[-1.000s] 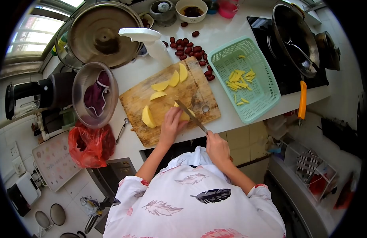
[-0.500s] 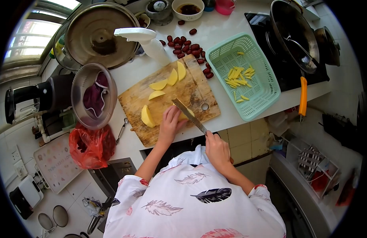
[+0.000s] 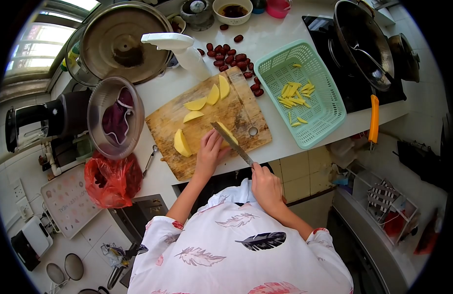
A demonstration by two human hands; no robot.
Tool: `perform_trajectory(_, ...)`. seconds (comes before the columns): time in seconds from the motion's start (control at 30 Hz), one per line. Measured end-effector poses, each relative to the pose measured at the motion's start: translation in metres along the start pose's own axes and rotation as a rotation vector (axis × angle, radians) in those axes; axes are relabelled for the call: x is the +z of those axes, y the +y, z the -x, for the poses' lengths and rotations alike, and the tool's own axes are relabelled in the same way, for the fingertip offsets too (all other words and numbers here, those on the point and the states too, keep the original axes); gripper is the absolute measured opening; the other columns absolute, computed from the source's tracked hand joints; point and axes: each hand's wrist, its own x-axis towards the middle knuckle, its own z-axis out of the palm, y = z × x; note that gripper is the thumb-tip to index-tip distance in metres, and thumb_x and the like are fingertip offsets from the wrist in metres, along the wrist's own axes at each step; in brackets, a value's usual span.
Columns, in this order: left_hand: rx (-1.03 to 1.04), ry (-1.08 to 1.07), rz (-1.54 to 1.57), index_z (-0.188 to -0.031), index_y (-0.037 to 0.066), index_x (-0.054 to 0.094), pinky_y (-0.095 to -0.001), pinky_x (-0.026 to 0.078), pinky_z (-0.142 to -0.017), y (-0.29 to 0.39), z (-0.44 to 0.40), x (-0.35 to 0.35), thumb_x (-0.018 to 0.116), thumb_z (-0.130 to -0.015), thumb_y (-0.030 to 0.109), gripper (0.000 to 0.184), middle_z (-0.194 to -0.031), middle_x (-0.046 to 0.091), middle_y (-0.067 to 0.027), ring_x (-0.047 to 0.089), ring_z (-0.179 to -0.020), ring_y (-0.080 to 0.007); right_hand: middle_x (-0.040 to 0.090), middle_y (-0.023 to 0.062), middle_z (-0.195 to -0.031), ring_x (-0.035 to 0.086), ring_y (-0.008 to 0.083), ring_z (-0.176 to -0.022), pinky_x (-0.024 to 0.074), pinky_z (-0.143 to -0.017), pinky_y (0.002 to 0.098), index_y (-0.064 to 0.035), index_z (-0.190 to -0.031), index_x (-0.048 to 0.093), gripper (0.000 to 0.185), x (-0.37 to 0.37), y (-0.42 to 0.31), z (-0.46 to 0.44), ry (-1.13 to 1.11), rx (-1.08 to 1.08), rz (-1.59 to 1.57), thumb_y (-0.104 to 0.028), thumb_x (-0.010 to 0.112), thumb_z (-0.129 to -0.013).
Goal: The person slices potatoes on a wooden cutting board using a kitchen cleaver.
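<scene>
My right hand [image 3: 266, 184] is closed round the handle of a knife [image 3: 233, 143]. The blade slants over a yellow potato piece [image 3: 229, 132] on the wooden cutting board [image 3: 238, 110]. My left hand [image 3: 209, 151] presses that piece with bent fingertips, just left of the blade, covering part of it. Other potato wedges [image 3: 181, 143] lie around the board, several toward its far edge. To the right, a light green plastic basket [image 3: 329, 125] contains cut potato strips [image 3: 292, 95].
Red dates [image 3: 231, 60] are scattered behind the board, beside a white spray bottle [image 3: 192, 61]. A clear bowl [image 3: 137, 122] with purple cloth and a red plastic bag [image 3: 113, 182] are at left. A wok [image 3: 356, 29] sits on the stove at right.
The knife and my right hand have shifted very slightly to the left over the potato piece. My left hand stays in nearly the same place.
</scene>
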Motion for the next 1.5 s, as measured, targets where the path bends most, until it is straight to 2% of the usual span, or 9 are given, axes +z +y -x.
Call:
perform_trajectory(0.37,-0.007,-0.013,0.046,-0.107,-0.001,0.059,-0.0376,0.044,-0.090,-0.002,-0.003,-0.001,0.074,-0.066,0.008,0.044,-0.114,0.055,-0.0123,0.048,-0.111,-0.0303,0.056,0.0185,-0.069,0.059,0.0363,-0.058,0.0495,-0.053,0.0428,-0.0006,-0.084,0.049,0.006,0.017,0.004,-0.027,-0.094,-0.043,0.021,-0.007,0.049,-0.084)
perform_trajectory(0.53,0.013,-0.022,0.061,-0.112,-0.001,0.056,-0.0374,0.043,-0.091,-0.001,-0.007,-0.008,0.073,-0.065,0.007,0.051,-0.118,0.052,-0.0114,0.047,-0.112,-0.0305,0.056,0.0185,-0.068,0.059,0.0371,-0.059,0.0494,-0.053,0.0431,-0.0002,-0.085,0.049,0.008,0.033,0.011,-0.037,-0.040,-0.062,-0.010,-0.008,0.048,-0.085)
perform_trajectory(0.6,0.049,-0.223,0.001,-0.115,-0.001,0.054,-0.0362,0.044,-0.092,-0.002,-0.011,-0.022,0.067,-0.066,0.006,0.051,-0.120,0.050,-0.0098,0.047,-0.112,-0.0288,0.056,0.0185,-0.069,0.059,0.0371,-0.059,0.0493,-0.054,0.0434,-0.0003,-0.084,0.049,0.008,0.031,0.015,-0.038,-0.014,-0.070,-0.025,-0.008,0.048,-0.086)
perform_trajectory(0.63,0.049,-0.223,-0.001,-0.115,-0.001,0.054,-0.0362,0.044,-0.092,-0.005,-0.010,-0.025,0.067,-0.066,0.006,0.051,-0.120,0.050,-0.0098,0.047,-0.112,-0.0288,0.056,0.0184,-0.069,0.059,0.0369,-0.059,0.0493,-0.053,0.0434,-0.0003,-0.085,0.049,0.009,0.029,0.015,-0.038,-0.011,-0.079,-0.032,-0.009,0.048,-0.086)
perform_trajectory(0.7,0.253,-0.265,-0.169,-0.116,-0.001,0.054,-0.0345,0.044,-0.092,-0.012,-0.012,-0.030,0.060,-0.068,0.006,0.048,-0.118,0.049,-0.0089,0.047,-0.112,-0.0268,0.056,0.0183,-0.069,0.059,0.0367,-0.059,0.0492,-0.053,0.0434,-0.0004,-0.086,0.050,0.010,0.024,0.015,-0.036,-0.005,-0.089,-0.043,-0.010,0.048,-0.087)
perform_trajectory(0.8,0.319,-0.272,-0.184,-0.115,-0.001,0.054,-0.0334,0.045,-0.091,-0.015,-0.019,-0.034,0.056,-0.070,0.005,0.046,-0.116,0.049,-0.0090,0.048,-0.113,-0.0251,0.056,0.0180,-0.070,0.059,0.0365,-0.058,0.0491,-0.052,0.0435,-0.0007,-0.086,0.050,0.011,0.019,0.017,-0.027,-0.010,-0.071,-0.024,-0.011,0.048,-0.087)
perform_trajectory(1.3,0.394,-0.345,-0.149,-0.110,-0.004,0.057,-0.0325,0.045,-0.092,-0.025,-0.024,-0.037,0.057,-0.071,0.005,0.040,-0.118,0.049,-0.0104,0.046,-0.116,-0.0257,0.055,0.0161,-0.066,0.060,0.0325,-0.056,0.0500,-0.048,0.0400,-0.0019,-0.083,0.049,0.005,0.010,0.003,-0.006,0.020,-0.055,0.071,-0.007,0.050,-0.085)
perform_trajectory(1.37,0.390,-0.352,-0.142,-0.110,-0.004,0.057,-0.0322,0.045,-0.092,-0.025,-0.023,-0.036,0.057,-0.071,0.005,0.039,-0.118,0.049,-0.0104,0.046,-0.117,-0.0258,0.057,0.0189,-0.070,0.058,0.0377,-0.059,0.0463,-0.052,0.0457,-0.0002,-0.094,0.056,0.014,0.009,0.002,-0.004,-0.017,0.014,0.003,-0.010,0.051,-0.086)
perform_trajectory(1.5,0.394,-0.356,-0.122,-0.108,-0.004,0.058,-0.0319,0.046,-0.091,-0.028,-0.022,-0.036,0.057,-0.072,0.004,0.037,-0.118,0.049,-0.0102,0.045,-0.117,-0.0265,0.056,0.0184,-0.069,0.058,0.0375,-0.059,0.0464,-0.052,0.0457,-0.0003,-0.095,0.056,0.014,0.007,-0.001,-0.002,-0.013,0.015,0.008,-0.010,0.052,-0.086)
